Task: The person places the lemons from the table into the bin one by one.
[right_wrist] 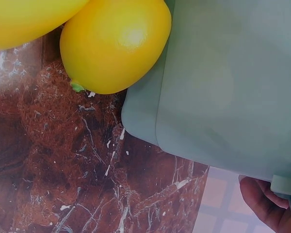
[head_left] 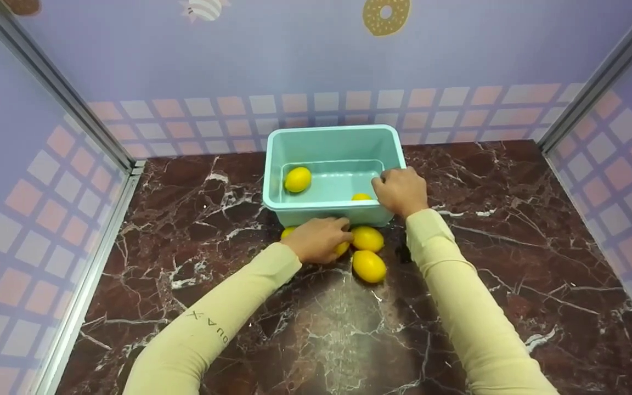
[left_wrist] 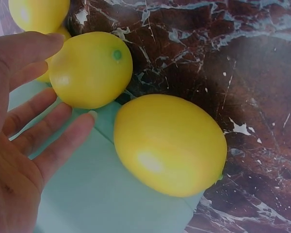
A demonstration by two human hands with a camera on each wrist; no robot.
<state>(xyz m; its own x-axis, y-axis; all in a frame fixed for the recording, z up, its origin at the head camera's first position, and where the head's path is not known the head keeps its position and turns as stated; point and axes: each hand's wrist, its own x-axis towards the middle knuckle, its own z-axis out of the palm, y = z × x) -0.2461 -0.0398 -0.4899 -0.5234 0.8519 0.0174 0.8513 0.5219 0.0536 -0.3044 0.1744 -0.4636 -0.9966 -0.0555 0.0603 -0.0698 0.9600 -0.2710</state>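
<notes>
A light teal plastic bin point(head_left: 327, 205) stands on the marbled table, with one yellow lemon point(head_left: 297, 179) at its left inside and another lemon point(head_left: 361, 196) partly hidden behind the front rim. My right hand point(head_left: 402, 191) grips the rim at the bin's front right; a curled finger point(right_wrist: 262, 201) shows under it in the right wrist view. My left hand point(head_left: 319, 240) is at the lemons in front of the bin. Its thumb and spread, fairly straight fingers lie either side of the near end of one lemon point(left_wrist: 92, 70), tips right at its skin.
Two more lemons, one by the bin's front wall point(head_left: 368, 240) and one nearer me point(head_left: 369, 267), lie right of my left hand. Another lemon point(head_left: 287, 232) peeks out left of it. Patterned panels point(head_left: 316, 60) enclose the table at the back and both sides.
</notes>
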